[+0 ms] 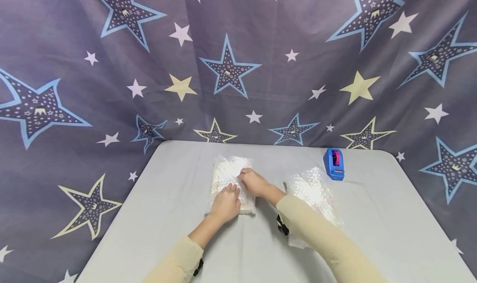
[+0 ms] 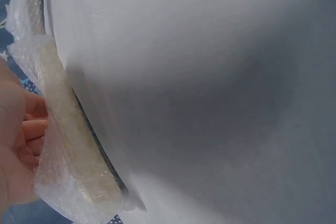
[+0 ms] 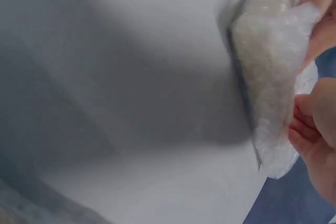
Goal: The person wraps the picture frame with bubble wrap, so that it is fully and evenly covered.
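Note:
A flat, book-sized package in clear bubble wrap lies on the table left of centre. My left hand rests on its near part, fingers bent against the wrap. The right hand is at the package's right side, thumb and fingers pinching the bubble wrap. In the left wrist view, the package's pale edge shows through the film, with the left hand beside it. The right wrist view shows the right hand's fingertips close against the wrapped side. What lies inside is blurred by the wrap.
Another piece of bubble wrap lies to the right, partly under the right forearm. A blue tape dispenser with a pink roll stands at the back right of the white table. A star-patterned curtain hangs behind the table.

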A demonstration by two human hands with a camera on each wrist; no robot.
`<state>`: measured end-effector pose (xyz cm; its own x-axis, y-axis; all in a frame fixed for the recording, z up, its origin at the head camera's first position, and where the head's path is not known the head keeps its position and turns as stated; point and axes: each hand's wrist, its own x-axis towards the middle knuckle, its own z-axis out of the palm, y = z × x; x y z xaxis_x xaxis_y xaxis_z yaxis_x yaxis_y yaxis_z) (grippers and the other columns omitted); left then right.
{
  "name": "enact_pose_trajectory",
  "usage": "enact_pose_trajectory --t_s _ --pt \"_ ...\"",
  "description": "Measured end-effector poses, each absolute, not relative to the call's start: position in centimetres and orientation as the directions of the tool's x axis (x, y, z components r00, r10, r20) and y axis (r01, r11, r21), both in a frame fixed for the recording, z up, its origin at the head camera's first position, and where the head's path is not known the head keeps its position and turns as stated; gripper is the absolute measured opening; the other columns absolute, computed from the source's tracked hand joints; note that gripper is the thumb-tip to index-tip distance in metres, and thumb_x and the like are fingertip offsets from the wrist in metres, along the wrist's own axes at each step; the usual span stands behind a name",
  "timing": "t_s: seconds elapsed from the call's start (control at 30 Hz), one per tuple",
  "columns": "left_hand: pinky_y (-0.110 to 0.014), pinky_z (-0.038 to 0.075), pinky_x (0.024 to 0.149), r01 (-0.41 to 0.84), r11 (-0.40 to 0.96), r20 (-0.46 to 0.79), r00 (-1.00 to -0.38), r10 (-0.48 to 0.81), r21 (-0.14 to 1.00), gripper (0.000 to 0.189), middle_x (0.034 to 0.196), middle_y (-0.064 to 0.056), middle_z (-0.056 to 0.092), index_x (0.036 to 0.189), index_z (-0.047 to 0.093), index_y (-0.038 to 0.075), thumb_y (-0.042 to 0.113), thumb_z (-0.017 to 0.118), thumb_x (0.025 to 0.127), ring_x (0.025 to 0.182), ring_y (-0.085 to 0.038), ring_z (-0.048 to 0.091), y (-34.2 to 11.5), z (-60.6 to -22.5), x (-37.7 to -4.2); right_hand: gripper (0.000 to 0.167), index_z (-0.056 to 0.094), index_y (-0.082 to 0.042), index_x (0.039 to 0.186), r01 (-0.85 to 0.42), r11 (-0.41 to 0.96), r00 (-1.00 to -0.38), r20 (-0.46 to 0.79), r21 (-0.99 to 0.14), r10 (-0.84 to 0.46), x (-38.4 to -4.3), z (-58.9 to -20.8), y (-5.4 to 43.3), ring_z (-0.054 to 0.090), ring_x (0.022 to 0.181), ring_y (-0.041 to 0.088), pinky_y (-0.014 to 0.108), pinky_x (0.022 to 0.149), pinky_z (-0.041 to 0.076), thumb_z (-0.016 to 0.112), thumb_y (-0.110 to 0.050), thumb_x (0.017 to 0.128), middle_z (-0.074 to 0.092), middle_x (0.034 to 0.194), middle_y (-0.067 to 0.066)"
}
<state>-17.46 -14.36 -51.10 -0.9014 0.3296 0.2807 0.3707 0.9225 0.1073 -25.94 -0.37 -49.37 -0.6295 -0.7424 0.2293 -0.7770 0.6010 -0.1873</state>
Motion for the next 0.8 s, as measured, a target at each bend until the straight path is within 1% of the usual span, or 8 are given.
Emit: enact_pose_trajectory --t_s 0.1,0.3,0.43,0.53,0.67,0.8 --pt "-0.044 0.052 0.101 0.369 0.922 0.279 -0.903 0.326 0.118 0.033 0.118 -0.021 0.068 0.111 0.068 -0.004 0.011 0.063 0.082 0.117 -0.036 0.063 -14.4 -51.0 -17.5 0.019 0.070 0.000 0.101 -0.781 0.599 -0.625 0.242 -0.179 -0.742 -26.2 -49.1 -0.2 0.063 0.097 0.026 0.036 0.095 0.053 0.061 0.003 0.085 0.068 0.098 0.011" --pt "-0.043 0.052 0.100 0.373 0.921 0.293 -0.898 0.327 0.116 0.032 0.116 -0.021 0.069 0.109 0.068 -0.005 0.009 0.062 0.081 0.115 -0.036 0.064 -14.4 -50.9 -17.4 0.015 0.071 0.000 0.097 -0.755 0.641 -0.652 0.257 -0.139 -0.713 -26.8 -48.8 0.6 0.062 0.096 0.027 0.035 0.094 0.052 0.061 0.001 0.085 0.068 0.099 0.012" --pt "-0.043 0.052 0.101 0.370 0.922 0.298 -0.898 0.322 0.117 0.033 0.116 -0.021 0.069 0.110 0.068 -0.005 0.010 0.062 0.081 0.116 -0.036 0.064 -14.3 -50.7 -17.5 0.017 0.071 -0.001 0.098 -0.753 0.647 -0.654 0.245 -0.119 -0.716 -27.1 -49.0 0.8 0.061 0.097 0.026 0.035 0.095 0.052 0.058 0.003 0.087 0.067 0.100 0.011" --pt "-0.043 0.051 0.102 0.367 0.922 0.294 -0.901 0.320 0.121 0.033 0.118 -0.020 0.068 0.111 0.068 -0.005 0.010 0.061 0.083 0.117 -0.035 0.063 -14.2 -50.7 -17.6 0.020 0.070 -0.001 0.100 -0.748 0.653 -0.660 0.226 -0.114 -0.716 -27.1 -49.1 0.9 0.060 0.099 0.026 0.035 0.097 0.051 0.057 0.004 0.086 0.067 0.103 0.010" --pt "-0.044 0.051 0.102 0.364 0.923 0.279 -0.906 0.319 0.126 0.033 0.118 -0.020 0.068 0.111 0.068 -0.005 0.010 0.061 0.082 0.117 -0.036 0.063 -14.3 -50.8 -17.3 0.019 0.070 0.000 0.102 -0.745 0.652 -0.666 0.221 -0.141 -0.713 -26.3 -48.8 0.9 0.062 0.101 0.027 0.035 0.099 0.052 0.059 0.002 0.087 0.067 0.104 0.011" --pt "-0.045 0.052 0.101 0.368 0.920 0.284 -0.904 0.321 0.131 0.033 0.118 -0.021 0.068 0.111 0.068 -0.005 0.010 0.061 0.082 0.117 -0.036 0.063 -14.6 -50.9 -17.3 0.018 0.069 0.001 0.103 -0.758 0.633 -0.651 0.243 -0.156 -0.719 -24.6 -48.2 0.9 0.064 0.101 0.027 0.035 0.097 0.054 0.063 -0.001 0.087 0.068 0.104 0.012"
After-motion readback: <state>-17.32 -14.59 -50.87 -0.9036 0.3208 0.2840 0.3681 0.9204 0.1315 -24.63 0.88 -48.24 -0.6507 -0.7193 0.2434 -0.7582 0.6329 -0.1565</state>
